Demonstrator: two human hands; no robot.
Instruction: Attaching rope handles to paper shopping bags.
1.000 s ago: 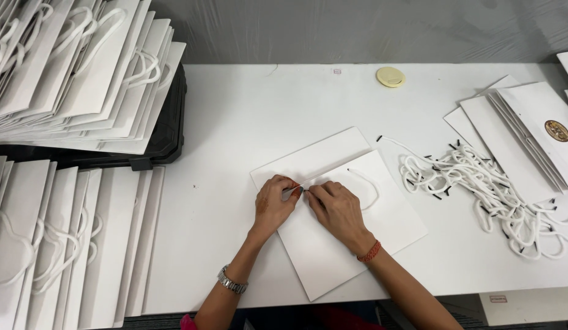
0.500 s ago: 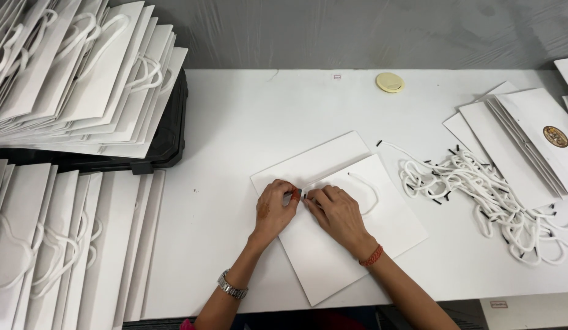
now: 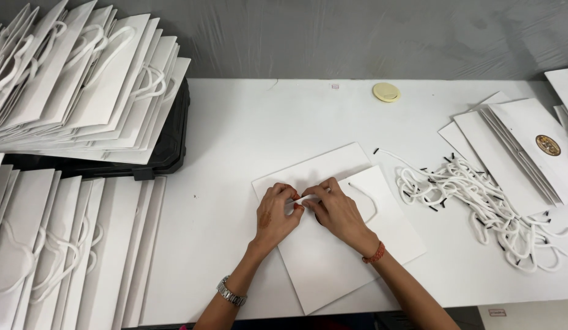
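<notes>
White paper bag (image 3: 333, 256), cord end hidden between both hands (image 3: 305, 205)

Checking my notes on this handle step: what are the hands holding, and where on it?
Both hands, left hand and right hand, pinch a short stretch of white cord between their fingertips, above the flat white paper bag.

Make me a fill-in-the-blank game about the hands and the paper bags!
1. Both hands, left hand and right hand, rest on a flat ___ paper bag.
2. The loose cord pile lies to the person's ___.
3. The round disc is pale ___.
Missing words: white; right; yellow
</notes>
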